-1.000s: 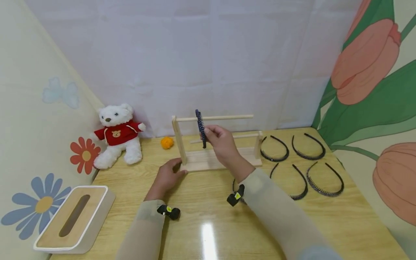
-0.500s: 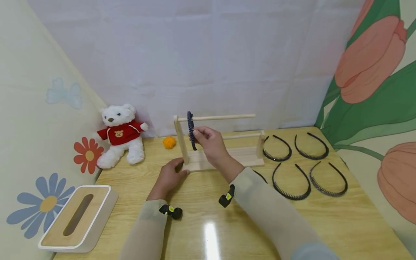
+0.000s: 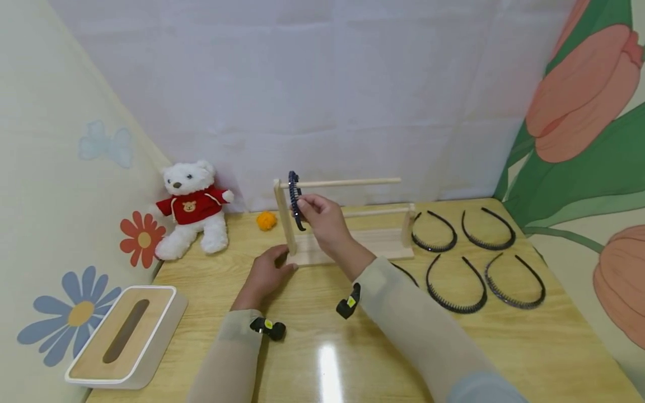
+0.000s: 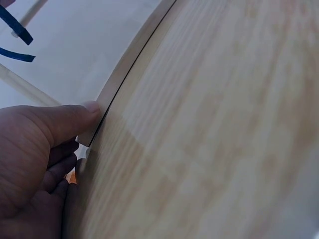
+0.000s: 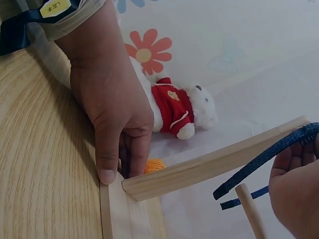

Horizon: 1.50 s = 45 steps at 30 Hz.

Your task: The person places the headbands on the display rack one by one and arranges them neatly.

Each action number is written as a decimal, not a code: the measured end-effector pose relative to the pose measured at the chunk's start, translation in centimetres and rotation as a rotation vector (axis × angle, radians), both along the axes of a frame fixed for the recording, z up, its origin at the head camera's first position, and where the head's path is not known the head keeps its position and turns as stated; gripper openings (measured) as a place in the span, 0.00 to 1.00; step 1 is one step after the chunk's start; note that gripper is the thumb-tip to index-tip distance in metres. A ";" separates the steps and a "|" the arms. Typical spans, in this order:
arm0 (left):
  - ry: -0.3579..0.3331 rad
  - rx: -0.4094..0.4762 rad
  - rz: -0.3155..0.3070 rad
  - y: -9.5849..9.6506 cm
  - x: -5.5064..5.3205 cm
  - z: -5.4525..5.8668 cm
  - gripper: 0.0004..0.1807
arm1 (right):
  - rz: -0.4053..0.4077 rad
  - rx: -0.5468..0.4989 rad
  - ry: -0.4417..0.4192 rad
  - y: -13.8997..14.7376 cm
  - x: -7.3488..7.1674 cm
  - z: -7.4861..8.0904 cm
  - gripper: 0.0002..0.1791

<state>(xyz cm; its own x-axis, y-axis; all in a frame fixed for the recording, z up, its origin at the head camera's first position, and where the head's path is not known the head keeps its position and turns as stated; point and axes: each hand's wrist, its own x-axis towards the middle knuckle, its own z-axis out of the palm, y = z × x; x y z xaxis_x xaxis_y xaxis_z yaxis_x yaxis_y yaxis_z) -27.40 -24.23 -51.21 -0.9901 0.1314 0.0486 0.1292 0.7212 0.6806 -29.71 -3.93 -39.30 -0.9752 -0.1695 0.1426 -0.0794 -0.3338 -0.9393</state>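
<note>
My right hand (image 3: 325,224) pinches a dark toothed headband (image 3: 294,193) between thumb and fingers. The headband is upright, seen nearly edge-on, at the upper rod (image 3: 353,182) of a wooden rack (image 3: 363,246), close beside its left post (image 3: 284,215). In the right wrist view, the headband's free ends (image 5: 224,189) point away from the hand, near the tip of the lower rod (image 5: 249,209). My left hand (image 3: 267,271) holds the left front corner of the rack's base, thumb on the front edge (image 4: 97,124) and fingers curled at the end.
Several black headbands (image 3: 456,308) lie on the table right of the rack, one partly hidden by the right sleeve. A white bear (image 3: 194,210) in red sits back left, near an orange ball (image 3: 266,220). A tissue box (image 3: 123,336) stands front left.
My right hand has moved left with the headband, from partway along the upper rod to beside the left post. The left hand stays at the rack's corner. The view has shifted slightly.
</note>
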 end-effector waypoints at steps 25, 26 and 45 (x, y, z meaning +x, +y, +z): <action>-0.005 0.002 0.015 0.2 0.2 0.1 0.30 | 0.058 0.000 0.049 0.7 0.1 -0.4 0.16; -0.009 0.001 0.015 0.2 0.2 0.1 0.30 | 0.060 0.002 0.050 0.7 0.1 -0.5 0.16; -0.020 0.005 0.011 0.3 0.3 0.4 0.30 | 0.060 0.037 0.055 1.1 0.3 -0.6 0.16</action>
